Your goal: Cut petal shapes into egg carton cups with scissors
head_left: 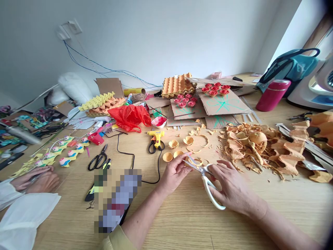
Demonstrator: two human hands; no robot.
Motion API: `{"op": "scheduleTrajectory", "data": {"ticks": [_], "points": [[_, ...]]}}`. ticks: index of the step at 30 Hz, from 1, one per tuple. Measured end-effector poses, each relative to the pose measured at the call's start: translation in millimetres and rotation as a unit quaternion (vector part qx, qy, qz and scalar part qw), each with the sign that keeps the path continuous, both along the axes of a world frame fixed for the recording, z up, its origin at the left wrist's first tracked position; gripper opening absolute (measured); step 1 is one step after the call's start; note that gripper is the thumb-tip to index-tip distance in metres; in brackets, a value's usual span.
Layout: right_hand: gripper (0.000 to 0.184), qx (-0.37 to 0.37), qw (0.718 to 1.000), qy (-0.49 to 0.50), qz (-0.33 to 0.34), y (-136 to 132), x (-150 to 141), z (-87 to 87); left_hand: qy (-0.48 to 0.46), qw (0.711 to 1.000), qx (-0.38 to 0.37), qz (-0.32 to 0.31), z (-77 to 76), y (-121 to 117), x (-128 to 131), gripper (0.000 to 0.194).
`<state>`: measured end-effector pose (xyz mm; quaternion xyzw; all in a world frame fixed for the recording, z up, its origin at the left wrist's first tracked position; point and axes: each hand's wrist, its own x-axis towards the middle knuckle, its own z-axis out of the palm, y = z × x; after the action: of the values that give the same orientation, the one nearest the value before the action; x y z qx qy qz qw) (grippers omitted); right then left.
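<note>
My right hand (234, 189) grips white-handled scissors (208, 180), blades pointing left toward my left hand (174, 173). My left hand pinches a small orange egg-carton piece (194, 161) at the blade tips; most of the piece is hidden by the fingers. Just beyond lie three cut orange cups (173, 143) and curled trimmings (201, 139) on the wooden table (182, 222).
A heap of torn carton scraps (260, 146) lies right. A yellow glue gun (156, 137) with black cord, black scissors (98, 160), red bag (129, 116), egg trays (178, 85), cardboard with red flowers (215, 97), and a magenta bottle (273, 94) stand behind. Another person's hands (36, 178) rest at left.
</note>
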<state>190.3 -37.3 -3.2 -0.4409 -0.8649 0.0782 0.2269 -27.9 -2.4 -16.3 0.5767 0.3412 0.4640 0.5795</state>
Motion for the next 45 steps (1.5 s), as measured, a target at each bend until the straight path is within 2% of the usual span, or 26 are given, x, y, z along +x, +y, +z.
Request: {"op": "scheduleTrajectory", "data": {"ticks": [6, 17, 19, 22, 25, 27, 37, 45], "points": [[0.015, 0.001, 1.000, -0.006, -0.004, -1, 1, 2.1, 0.056, 0.996, 0.067, 0.022, 1.5, 1, -1, 0.047], [0.026, 0.030, 0.999, 0.017, 0.022, -5, 1, 3.8, 0.034, 0.993, 0.111, 0.037, -5.1, 2, -3, 0.047], [0.026, 0.032, 0.999, 0.021, 0.023, -6, 1, 2.7, 0.011, 0.995, 0.090, 0.035, -3.2, 1, -2, 0.048], [0.025, 0.028, 0.999, 0.026, 0.022, -5, 2, 2.1, -0.043, 0.999, 0.000, 0.006, 0.7, -2, 0, 0.046], [0.016, 0.016, 1.000, 0.017, 0.008, -3, 2, 3.3, -0.066, 0.996, -0.059, -0.014, 3.7, -4, 2, 0.045], [0.013, 0.018, 1.000, 0.007, -0.010, -2, 2, 4.3, -0.059, 0.996, -0.067, -0.014, 4.8, -4, 3, 0.046], [0.027, 0.034, 0.999, -0.023, -0.034, 0, 0, 4.7, -0.041, 0.999, -0.036, -0.002, 2.4, -3, 4, 0.043], [0.028, 0.045, 0.999, -0.017, -0.023, 1, 2, 4.0, -0.070, 0.993, -0.090, -0.022, 6.6, -6, 6, 0.041]]}}
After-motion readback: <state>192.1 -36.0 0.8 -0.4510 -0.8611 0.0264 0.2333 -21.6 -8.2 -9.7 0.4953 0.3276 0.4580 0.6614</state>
